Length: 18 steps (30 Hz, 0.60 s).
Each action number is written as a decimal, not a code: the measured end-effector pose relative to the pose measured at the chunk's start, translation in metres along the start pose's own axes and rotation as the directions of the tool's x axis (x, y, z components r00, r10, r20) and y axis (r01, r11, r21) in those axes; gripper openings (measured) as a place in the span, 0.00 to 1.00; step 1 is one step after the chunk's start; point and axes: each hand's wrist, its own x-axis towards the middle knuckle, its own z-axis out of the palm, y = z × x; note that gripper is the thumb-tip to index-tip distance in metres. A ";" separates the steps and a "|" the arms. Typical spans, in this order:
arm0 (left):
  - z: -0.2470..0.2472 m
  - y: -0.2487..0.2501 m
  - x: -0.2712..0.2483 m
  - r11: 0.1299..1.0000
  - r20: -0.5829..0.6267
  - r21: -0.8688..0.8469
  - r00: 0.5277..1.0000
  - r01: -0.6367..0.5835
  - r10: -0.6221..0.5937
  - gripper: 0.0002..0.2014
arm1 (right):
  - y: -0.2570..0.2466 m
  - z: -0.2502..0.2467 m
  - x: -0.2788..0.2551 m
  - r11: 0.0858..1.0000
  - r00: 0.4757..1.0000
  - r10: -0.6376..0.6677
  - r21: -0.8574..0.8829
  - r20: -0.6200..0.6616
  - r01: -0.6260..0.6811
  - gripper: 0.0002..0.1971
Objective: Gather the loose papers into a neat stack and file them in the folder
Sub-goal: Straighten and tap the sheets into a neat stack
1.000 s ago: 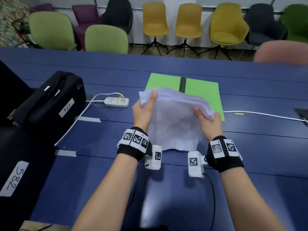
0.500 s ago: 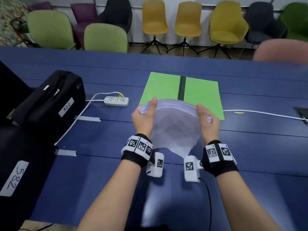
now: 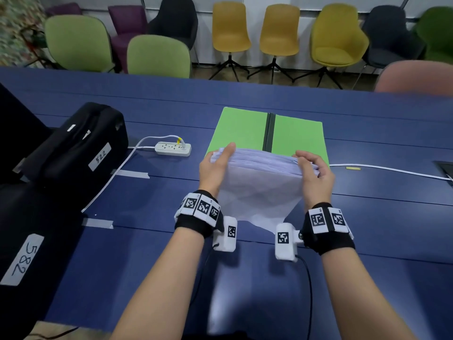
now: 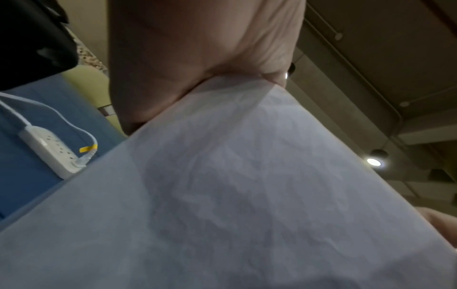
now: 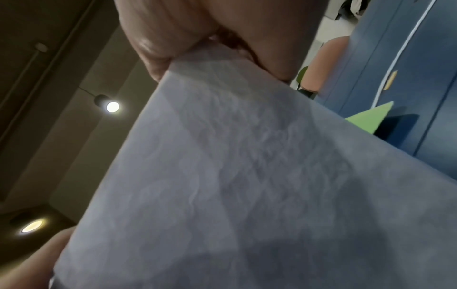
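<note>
A thick stack of white papers [image 3: 259, 187] stands on edge on the blue table, its top edge level between my two hands. My left hand [image 3: 215, 168] grips its upper left corner, thumb lying on the near face. My right hand [image 3: 316, 173] grips the upper right corner, fingers curled over the top edge. The open green folder [image 3: 245, 131] lies flat just behind the stack, its dark spine in the middle. In both wrist views the paper stack [image 4: 235, 195] [image 5: 247, 185] fills the frame below my palm. A corner of the green folder [image 5: 371, 119] shows in the right wrist view.
A white power strip [image 3: 173, 148] with its cable lies left of the folder. Black cases [image 3: 81, 148] labelled 522 and 582 sit along the left side. A white cable [image 3: 382, 169] runs off to the right. Chairs [image 3: 157, 57] line the table's far side.
The stack has come down and straightened: its top edge, tilted and fanned one second ago, now lies level and squared. Both hands moved with it, closer together.
</note>
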 end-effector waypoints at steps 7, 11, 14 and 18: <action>-0.004 0.008 0.004 0.999 0.101 0.043 0.995 -0.017 0.012 0.16 | -0.007 -0.003 0.003 0.957 0.977 -0.092 -0.255 0.190 0.140 0.07; -0.005 0.001 0.002 0.953 0.188 0.175 0.959 -0.247 0.214 0.25 | -0.010 -0.017 0.011 0.565 0.883 -0.145 -0.695 0.447 0.444 0.41; -0.004 0.000 0.002 0.945 0.178 0.189 0.956 -0.266 0.234 0.24 | -0.018 -0.016 0.012 0.508 0.848 -0.104 -0.705 0.520 0.494 0.43; -0.008 0.006 0.002 0.961 0.219 0.200 0.965 -0.191 0.146 0.12 | -0.020 -0.013 0.012 0.375 0.855 -0.102 -0.777 0.508 0.506 0.21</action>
